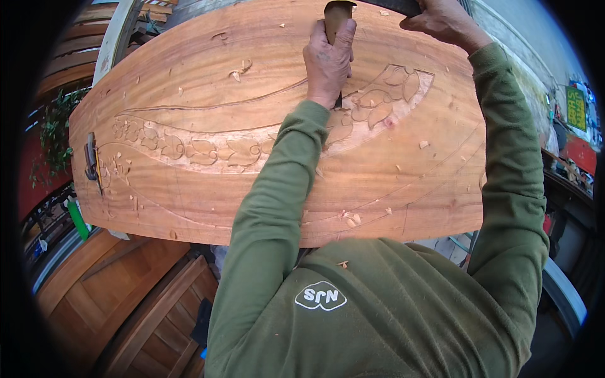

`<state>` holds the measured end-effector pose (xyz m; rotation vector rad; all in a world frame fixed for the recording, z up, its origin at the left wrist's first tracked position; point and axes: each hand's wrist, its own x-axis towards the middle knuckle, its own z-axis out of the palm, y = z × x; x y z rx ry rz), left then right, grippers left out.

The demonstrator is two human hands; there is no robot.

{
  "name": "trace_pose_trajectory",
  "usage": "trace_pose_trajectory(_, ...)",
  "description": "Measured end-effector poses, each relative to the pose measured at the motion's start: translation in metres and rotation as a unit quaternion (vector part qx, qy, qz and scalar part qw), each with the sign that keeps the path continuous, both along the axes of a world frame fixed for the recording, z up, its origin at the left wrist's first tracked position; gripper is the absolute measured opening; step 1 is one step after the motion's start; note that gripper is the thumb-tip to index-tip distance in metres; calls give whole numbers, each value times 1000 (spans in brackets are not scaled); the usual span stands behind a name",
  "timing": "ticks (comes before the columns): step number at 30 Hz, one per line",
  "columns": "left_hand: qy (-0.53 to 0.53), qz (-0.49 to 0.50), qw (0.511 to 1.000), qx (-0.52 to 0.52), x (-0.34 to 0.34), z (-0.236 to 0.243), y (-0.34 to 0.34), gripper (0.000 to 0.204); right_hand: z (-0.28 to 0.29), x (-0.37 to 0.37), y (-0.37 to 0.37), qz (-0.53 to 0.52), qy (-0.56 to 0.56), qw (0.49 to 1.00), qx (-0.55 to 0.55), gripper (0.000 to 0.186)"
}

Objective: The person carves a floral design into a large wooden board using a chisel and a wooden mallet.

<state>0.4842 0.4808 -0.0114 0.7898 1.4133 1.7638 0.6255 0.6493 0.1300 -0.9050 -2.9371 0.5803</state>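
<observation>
My left hand (329, 60) is closed around the wooden handle of a chisel (339, 24). Its dark blade comes out below the fist and meets the carved band of leaves (252, 151) on a broad wooden panel (378, 183). At the upper edge, my right hand (444, 24) grips a dark bar-shaped tool (391, 5), perhaps a mallet; the picture cuts part of it off. The tool's far end comes close to the top of the chisel handle; whether they touch, I cannot tell. My left forearm hides part of the carving.
Small wood chips (351, 219) lie scattered over the panel. Near its left end rest a dark hand tool (90, 157) and a thin yellowish stick (98, 170). Panelled wooden doors (113, 283) stand below left. Various items (576, 157) crowd a shelf at the right.
</observation>
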Motion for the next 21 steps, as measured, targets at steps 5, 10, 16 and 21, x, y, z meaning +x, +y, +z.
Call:
trace_pose_trajectory(5,33,-18,999,-37,1,2,10,51,-14,13,-14,-114,130,984,-51,83)
trace_pose_trajectory(10,-51,-129,989,50,2,18,-10,44,-20,76,-38,-61,132,989,-13,78)
trace_pose_trajectory(16,60,-118,990,45,32,39,-43,32,-74,195,-146,-330,311,867,-205,88)
trace_pose_trajectory(21,449,-16,891,-70,42,37,-79,33,-108,276,-243,-476,365,768,-226,86)
